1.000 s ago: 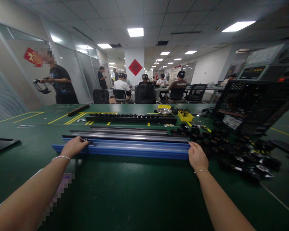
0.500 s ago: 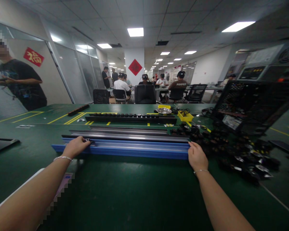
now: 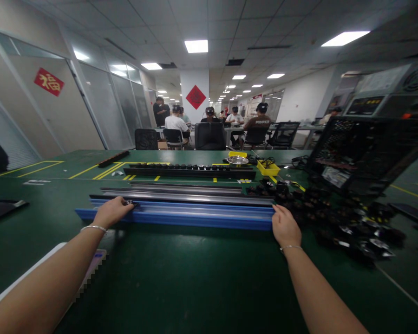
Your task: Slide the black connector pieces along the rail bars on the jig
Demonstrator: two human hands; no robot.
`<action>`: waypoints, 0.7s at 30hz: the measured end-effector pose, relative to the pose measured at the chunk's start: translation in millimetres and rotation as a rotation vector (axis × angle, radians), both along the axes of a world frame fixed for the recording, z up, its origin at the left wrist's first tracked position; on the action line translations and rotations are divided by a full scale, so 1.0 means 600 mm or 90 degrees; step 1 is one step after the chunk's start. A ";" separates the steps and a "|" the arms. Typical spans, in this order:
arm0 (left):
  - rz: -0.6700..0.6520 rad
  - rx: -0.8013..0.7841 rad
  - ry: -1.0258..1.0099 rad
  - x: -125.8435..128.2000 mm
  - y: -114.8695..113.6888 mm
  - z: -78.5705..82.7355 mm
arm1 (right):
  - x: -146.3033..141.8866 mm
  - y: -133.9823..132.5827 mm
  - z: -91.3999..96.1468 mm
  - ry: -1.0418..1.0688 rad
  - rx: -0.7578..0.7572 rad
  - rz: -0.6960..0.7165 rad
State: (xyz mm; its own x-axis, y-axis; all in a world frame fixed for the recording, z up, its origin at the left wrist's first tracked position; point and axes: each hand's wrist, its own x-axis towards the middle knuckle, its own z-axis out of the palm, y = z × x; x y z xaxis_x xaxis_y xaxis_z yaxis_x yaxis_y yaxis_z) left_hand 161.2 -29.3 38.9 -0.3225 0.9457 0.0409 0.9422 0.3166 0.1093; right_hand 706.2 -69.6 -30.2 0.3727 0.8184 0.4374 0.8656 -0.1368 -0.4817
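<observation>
Head view: the left hand [image 3: 112,211] lies curled over the left end of the blue rail [image 3: 195,216], its back to the camera, so the fingertips are hidden. A small dark piece [image 3: 128,202] shows just at them, but whether it is pinched cannot be told. The right hand [image 3: 284,226] is set against the rail's right end with the fingers bent. Its fingertips are covered too, so it is unclear whether they clasp the end or only press on it. Both forearms are cut off by the lower edge, and a white sheet [image 3: 38,271] under the left arm is partly blurred. The pile of black parts [image 3: 337,220] just right of the right hand is too dark to sort into single pieces. Farther back, a yellow bin [image 3: 269,170] holds black cables. A metal bowl [image 3: 237,160] stands beside it, its contents not visible. A long black tray [image 3: 191,171] carries a row of small dark parts. A black mesh case [image 3: 365,153] at the right has a dim interior that is hard to read. The blue rail lies crosswise on the green counter [image 3: 195,278], spanning from one hand to the other, with grey rails [image 3: 188,195] touching its far side.
</observation>
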 end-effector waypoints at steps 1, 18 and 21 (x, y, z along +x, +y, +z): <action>-0.001 0.000 0.001 0.000 0.000 0.000 | 0.000 0.000 0.000 -0.001 0.000 0.000; -0.034 0.013 0.028 0.020 0.000 -0.004 | 0.000 0.000 -0.003 -0.004 0.018 0.005; -0.042 0.021 0.040 0.022 0.001 -0.005 | 0.000 0.000 -0.002 0.003 0.017 0.006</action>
